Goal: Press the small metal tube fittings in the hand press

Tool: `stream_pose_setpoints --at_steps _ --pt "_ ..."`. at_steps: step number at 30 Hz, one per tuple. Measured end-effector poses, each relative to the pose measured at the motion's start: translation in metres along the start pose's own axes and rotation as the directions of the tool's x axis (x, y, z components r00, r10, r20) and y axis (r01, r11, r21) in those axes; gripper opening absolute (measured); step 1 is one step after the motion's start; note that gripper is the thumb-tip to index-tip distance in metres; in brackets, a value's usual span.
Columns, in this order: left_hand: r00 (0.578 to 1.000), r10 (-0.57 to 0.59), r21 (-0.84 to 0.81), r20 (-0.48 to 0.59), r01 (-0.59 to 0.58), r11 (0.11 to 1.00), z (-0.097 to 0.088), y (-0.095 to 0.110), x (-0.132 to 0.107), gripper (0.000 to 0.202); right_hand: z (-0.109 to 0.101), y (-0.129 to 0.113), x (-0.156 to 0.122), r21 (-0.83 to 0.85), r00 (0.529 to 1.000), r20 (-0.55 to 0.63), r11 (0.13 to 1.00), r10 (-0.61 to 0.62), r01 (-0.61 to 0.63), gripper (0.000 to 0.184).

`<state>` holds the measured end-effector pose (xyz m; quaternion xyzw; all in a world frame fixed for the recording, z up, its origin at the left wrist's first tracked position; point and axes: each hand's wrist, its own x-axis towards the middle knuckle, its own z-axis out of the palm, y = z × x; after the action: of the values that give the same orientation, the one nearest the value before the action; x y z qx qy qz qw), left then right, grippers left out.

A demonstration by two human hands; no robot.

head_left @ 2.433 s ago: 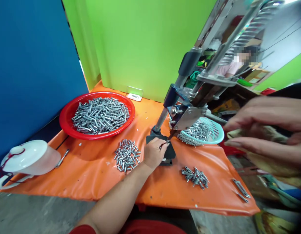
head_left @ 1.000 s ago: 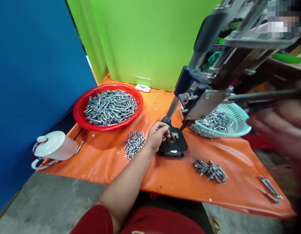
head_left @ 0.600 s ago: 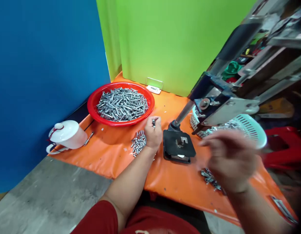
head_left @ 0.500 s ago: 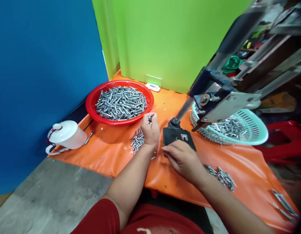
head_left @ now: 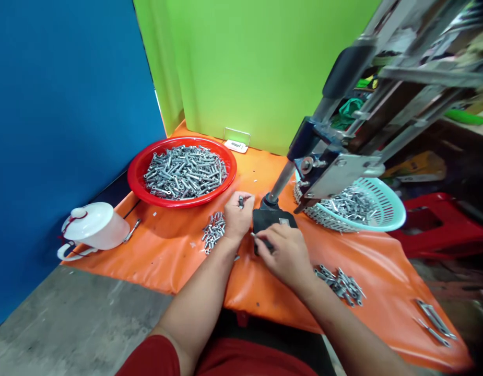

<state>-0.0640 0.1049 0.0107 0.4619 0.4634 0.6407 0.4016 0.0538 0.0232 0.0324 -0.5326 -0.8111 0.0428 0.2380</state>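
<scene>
My left hand (head_left: 237,218) is closed around a small dark metal piece (head_left: 241,200), whose end shows between thumb and fingers. It hovers beside a pile of short metal sleeves (head_left: 213,231) on the orange cloth. Over the front of the black base (head_left: 260,218) of a metal stand is my right hand (head_left: 285,255). Its thumb and forefinger pinch a small metal part (head_left: 254,236), of which only the tip shows. To the right of that wrist lies a heap of longer metal fasteners (head_left: 341,284).
A red basin (head_left: 137,190) full of metal fasteners stands back left, near a white lidded mug (head_left: 94,227). The stand's post and lever mechanism (head_left: 323,151) rise in front of a pale blue basket (head_left: 396,211) holding metal parts. Metal tools (head_left: 435,319) lie at the right edge.
The whole view has shifted, so the table's things appear farther left. My right fingers have tilted and show a metal tip between them. My left hand stays closed on its piece.
</scene>
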Motion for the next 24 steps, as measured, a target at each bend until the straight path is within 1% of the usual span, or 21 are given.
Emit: stream_pose_setpoints --at_steps 1,2,3,4,5,6,7,8,10,11,12,13,15,17,19,21,24 --pt "0.994 -0.064 -0.080 0.085 0.071 0.994 0.002 0.000 -0.002 0.012 -0.007 0.008 -0.002 0.127 0.996 -0.046 0.990 0.075 -0.069 0.019" --pt "0.972 -0.129 -0.156 0.197 0.160 0.975 0.004 0.000 -0.005 0.014 -0.012 0.016 -0.005 0.259 0.982 -0.081 0.955 0.169 -0.143 0.021" --pt "0.930 -0.183 -0.208 0.320 0.257 0.944 0.006 0.001 -0.008 0.017 -0.015 0.024 -0.008 0.381 0.958 -0.098 0.899 0.270 -0.215 0.023" --pt "0.874 -0.219 -0.225 0.435 0.340 0.913 0.009 0.002 -0.012 0.020 -0.016 0.030 -0.011 0.480 0.925 -0.100 0.832 0.367 -0.278 0.026" --pt "0.820 -0.240 -0.209 0.520 0.394 0.895 0.011 0.003 -0.016 0.023 -0.016 0.035 -0.014 0.554 0.887 -0.097 0.765 0.451 -0.328 0.028" --pt "0.783 -0.251 -0.174 0.569 0.414 0.894 0.014 0.005 -0.020 0.025 -0.015 0.039 -0.017 0.604 0.852 -0.092 0.709 0.516 -0.364 0.031" --pt "0.769 -0.254 -0.136 0.586 0.403 0.905 0.016 0.007 -0.024 0.026 -0.013 0.041 -0.019 0.635 0.825 -0.088 0.669 0.559 -0.386 0.032" --pt "0.774 -0.246 -0.102 0.583 0.371 0.923 0.018 0.009 -0.027 0.025 -0.010 0.043 -0.021 0.650 0.809 -0.081 0.646 0.582 -0.400 0.034" --pt "0.800 -0.209 -0.060 0.562 0.292 0.955 0.021 0.011 -0.031 0.023 -0.007 0.044 -0.023 0.660 0.798 -0.075 0.630 0.598 -0.410 0.035" --pt "0.804 -0.190 -0.053 0.563 0.264 0.963 0.022 0.011 -0.033 0.022 -0.006 0.044 -0.023 0.661 0.798 -0.073 0.628 0.598 -0.410 0.035" --pt "0.797 -0.174 -0.055 0.578 0.251 0.966 0.022 0.010 -0.033 0.022 -0.006 0.044 -0.023 0.661 0.798 -0.071 0.627 0.599 -0.412 0.036" --pt "0.782 -0.166 -0.063 0.601 0.253 0.965 0.022 0.009 -0.033 0.024 -0.007 0.045 -0.023 0.658 0.795 -0.071 0.627 0.603 -0.417 0.036" --pt "0.742 -0.169 -0.087 0.648 0.292 0.952 0.021 0.005 -0.033 0.027 -0.010 0.047 -0.021 0.646 0.794 -0.062 0.631 0.604 -0.430 0.035" --pt "0.722 -0.184 -0.110 0.667 0.339 0.934 0.021 0.001 -0.033 0.030 -0.013 0.050 -0.020 0.631 0.805 -0.064 0.649 0.590 -0.425 0.033" --pt "0.716 -0.206 -0.125 0.667 0.380 0.916 0.023 -0.001 -0.033 0.031 -0.014 0.054 -0.019 0.636 0.823 -0.093 0.669 0.560 -0.384 0.031" --pt "0.697 -0.237 -0.129 0.677 0.428 0.894 0.024 -0.002 -0.033 0.034 -0.015 0.059 -0.019 0.651 0.854 -0.100 0.682 0.510 -0.332 0.032" --pt "0.650 -0.262 -0.119 0.713 0.481 0.869 0.026 -0.001 -0.033 0.036 -0.017 0.065 -0.019 0.647 0.907 -0.044 0.704 0.419 -0.293 0.030"
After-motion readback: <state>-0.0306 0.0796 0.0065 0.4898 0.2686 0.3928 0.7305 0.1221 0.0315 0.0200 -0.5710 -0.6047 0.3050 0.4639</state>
